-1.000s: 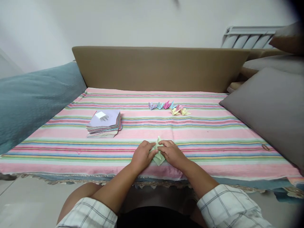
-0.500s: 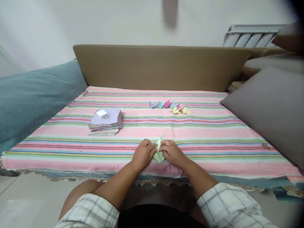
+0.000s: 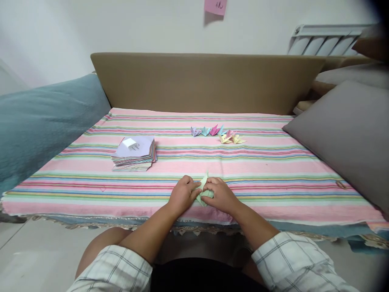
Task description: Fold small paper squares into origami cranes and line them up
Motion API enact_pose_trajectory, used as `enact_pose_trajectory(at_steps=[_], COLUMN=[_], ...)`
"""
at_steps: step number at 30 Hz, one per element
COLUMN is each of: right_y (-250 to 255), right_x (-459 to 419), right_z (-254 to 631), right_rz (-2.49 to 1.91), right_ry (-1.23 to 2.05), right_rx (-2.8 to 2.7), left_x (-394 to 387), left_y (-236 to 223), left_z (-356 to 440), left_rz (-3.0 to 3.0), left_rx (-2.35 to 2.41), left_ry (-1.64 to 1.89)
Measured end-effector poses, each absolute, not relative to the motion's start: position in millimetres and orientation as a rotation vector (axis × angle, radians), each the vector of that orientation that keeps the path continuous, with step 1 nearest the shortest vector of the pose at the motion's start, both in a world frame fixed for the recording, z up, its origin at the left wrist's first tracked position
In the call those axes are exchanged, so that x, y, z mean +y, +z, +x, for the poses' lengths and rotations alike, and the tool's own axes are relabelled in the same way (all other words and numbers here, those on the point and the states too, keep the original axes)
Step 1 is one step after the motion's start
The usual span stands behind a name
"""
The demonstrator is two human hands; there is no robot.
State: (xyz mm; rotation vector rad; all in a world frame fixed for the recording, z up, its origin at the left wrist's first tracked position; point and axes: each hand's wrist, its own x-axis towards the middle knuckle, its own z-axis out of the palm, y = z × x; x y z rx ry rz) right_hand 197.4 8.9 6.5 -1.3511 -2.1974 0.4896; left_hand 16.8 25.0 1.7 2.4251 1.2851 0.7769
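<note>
A pale green piece of folded paper [image 3: 204, 199] rests on the striped cloth near its front edge, its narrow tip pointing away from me. My left hand [image 3: 184, 195] pinches it from the left, thumb and forefinger on the paper. From the other side my right hand [image 3: 221, 195] grips it with bent fingers, partly covering the right half. Farther back stand several small folded paper cranes [image 3: 214, 130] in purple, blue, pink and yellow.
To the left lies a stack of square coloured paper [image 3: 135, 154] with a white plug adapter [image 3: 130, 143] on top. Grey cushions [image 3: 343, 129] lean at the right, and a blue-covered armrest [image 3: 51, 117] borders the left. A brown backrest [image 3: 206, 83] closes off the back.
My right fingers have shifted on the green paper and curl over its right side. The paper's tip leans slightly more to the right. The view has tilted up a little.
</note>
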Motion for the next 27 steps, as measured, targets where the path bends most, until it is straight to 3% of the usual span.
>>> enact_pose_trajectory(at_steps=[27], right_y=[4], right_x=[19], right_z=[199], right_rz=[-1.348], right_ry=[0.488], right_rx=[-2.218], left_x=[22], left_y=[-2], left_z=[19], left_rz=[2.564], left_rx=[1.302], left_ry=[0.735])
